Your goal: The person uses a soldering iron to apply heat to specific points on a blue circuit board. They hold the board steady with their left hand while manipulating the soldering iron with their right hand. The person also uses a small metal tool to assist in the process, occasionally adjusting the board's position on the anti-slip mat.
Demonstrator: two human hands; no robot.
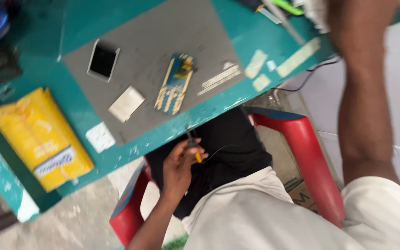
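My left hand is held over my lap, just below the front edge of the teal table. It is shut on a thin dark tool with a yellow part, and a fine wire trails from it to the right. My right forearm reaches up past the table's right corner, and the hand itself is beyond the top edge of the picture. On a grey work mat lie a blue and yellow circuit board, a white-framed phone and a small white rectangular part.
A yellow packet lies at the table's left end, beside a white patch. Pale tape strips mark the table's right side, where a black cable hangs. I sit on a red plastic chair above a concrete floor.
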